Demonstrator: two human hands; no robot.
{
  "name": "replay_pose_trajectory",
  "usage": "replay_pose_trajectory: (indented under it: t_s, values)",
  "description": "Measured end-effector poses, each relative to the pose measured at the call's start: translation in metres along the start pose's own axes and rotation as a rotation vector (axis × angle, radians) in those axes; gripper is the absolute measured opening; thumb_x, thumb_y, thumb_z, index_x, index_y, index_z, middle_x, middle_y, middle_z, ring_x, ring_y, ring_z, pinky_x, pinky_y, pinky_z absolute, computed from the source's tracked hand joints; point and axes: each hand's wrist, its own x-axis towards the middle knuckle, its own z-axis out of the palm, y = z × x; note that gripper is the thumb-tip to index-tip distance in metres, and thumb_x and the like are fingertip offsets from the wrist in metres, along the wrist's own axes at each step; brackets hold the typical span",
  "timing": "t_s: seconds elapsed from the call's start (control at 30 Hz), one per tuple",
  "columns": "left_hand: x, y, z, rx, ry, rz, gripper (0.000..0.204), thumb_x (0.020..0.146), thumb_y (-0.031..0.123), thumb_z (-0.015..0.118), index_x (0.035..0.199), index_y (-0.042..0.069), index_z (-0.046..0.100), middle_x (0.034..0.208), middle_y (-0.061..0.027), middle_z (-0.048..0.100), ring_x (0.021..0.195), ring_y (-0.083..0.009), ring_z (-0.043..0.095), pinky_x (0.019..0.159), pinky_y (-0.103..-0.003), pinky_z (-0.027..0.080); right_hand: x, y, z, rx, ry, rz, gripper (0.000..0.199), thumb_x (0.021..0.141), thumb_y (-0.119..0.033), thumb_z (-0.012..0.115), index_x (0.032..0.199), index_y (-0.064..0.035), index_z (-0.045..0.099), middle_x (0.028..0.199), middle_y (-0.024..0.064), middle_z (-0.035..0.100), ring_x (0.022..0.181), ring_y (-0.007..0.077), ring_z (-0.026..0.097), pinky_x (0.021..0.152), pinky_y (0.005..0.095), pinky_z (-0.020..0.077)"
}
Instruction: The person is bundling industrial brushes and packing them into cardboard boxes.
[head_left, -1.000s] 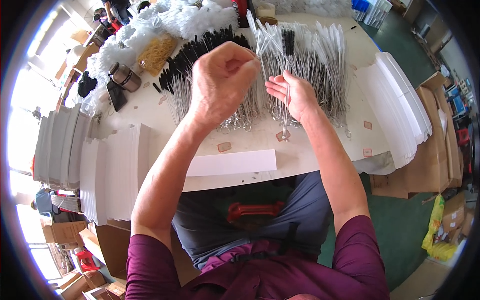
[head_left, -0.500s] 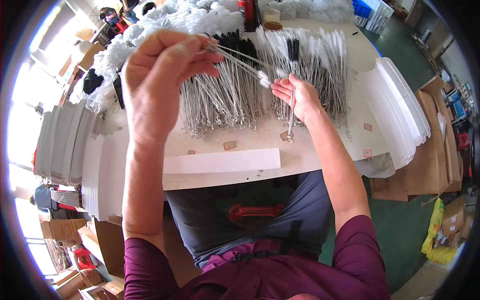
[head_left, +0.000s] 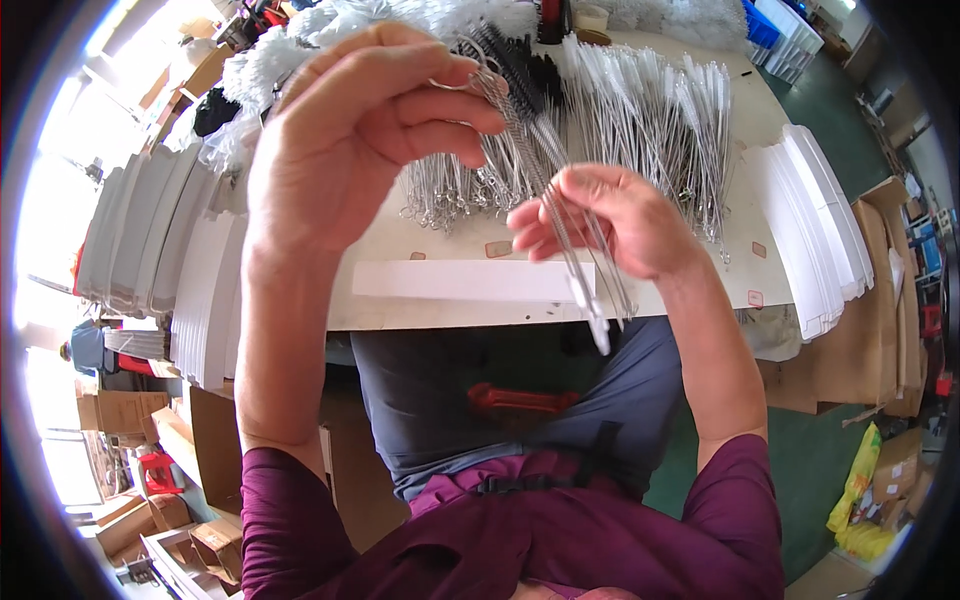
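Note:
My left hand (head_left: 350, 150) is raised over the table's left side, thumb and forefinger pinched on the ring ends of a few thin wire brushes (head_left: 598, 334). Their metal stems slant down to the right, and white tips hang past the table's front edge. My right hand (head_left: 640, 222) is curled around a wire brush stem beside this bunch; motion blurs where the stems cross. Behind my hands lie a pile of black-bristled wire brushes (head_left: 460, 195), partly hidden by my left hand, and a pile of white-bristled wire brushes (head_left: 650, 120).
A white card strip (head_left: 450, 279) lies along the front edge of the table (head_left: 400, 315). Stacks of folded white card stand at the left (head_left: 140, 235) and right (head_left: 805, 230). Fluffy white material (head_left: 400, 15) and a cup (head_left: 592, 18) sit at the back. Cardboard boxes (head_left: 845, 340) stand at the right.
The bunch in my left hand has swung from pointing toward my right hand to hanging steeply down. My right hand has moved lower and nearer, and its fingers have curled in.

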Motion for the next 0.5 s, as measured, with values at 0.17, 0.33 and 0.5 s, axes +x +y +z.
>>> replay_pose_trajectory:
  t_s: [0.17,0.33,0.5]
  values:
    - [-0.018,-0.033,0.000,0.094,0.177,-0.170,0.017,0.103,0.010,0.054,0.101,-0.004,0.063,0.097,-0.0158,0.072,0.092,-0.0286,0.077,0.070,-0.036,0.062,-0.028,0.030,0.011,0.059,-0.049,0.126,0.047,0.111,-0.035,0.047,0.116,0.0090,0.064,0.097,0.0238,0.075,0.083,0.0352,0.077,0.077,0.0465,0.0641]
    - [-0.041,-0.057,-0.011,0.253,0.282,-0.212,0.015,0.100,0.011,0.064,0.100,-0.003,0.066,0.094,-0.0146,0.073,0.086,-0.0216,0.076,0.070,-0.033,0.063,-0.056,0.048,0.014,0.042,0.048,0.230,0.043,0.113,-0.033,0.046,0.117,0.0050,0.065,0.088,0.0132,0.074,0.071,0.0213,0.075,0.067,0.0343,0.0631]
    - [-0.056,-0.079,-0.027,0.297,0.326,-0.223,0.014,0.101,0.011,0.066,0.099,-0.003,0.066,0.090,-0.0125,0.073,0.079,-0.0165,0.073,0.066,-0.030,0.062,-0.070,0.066,0.023,-0.101,0.142,0.292,0.044,0.113,-0.036,0.045,0.117,0.0026,0.066,0.082,0.0069,0.071,0.066,0.0154,0.071,0.061,0.0282,0.0595]
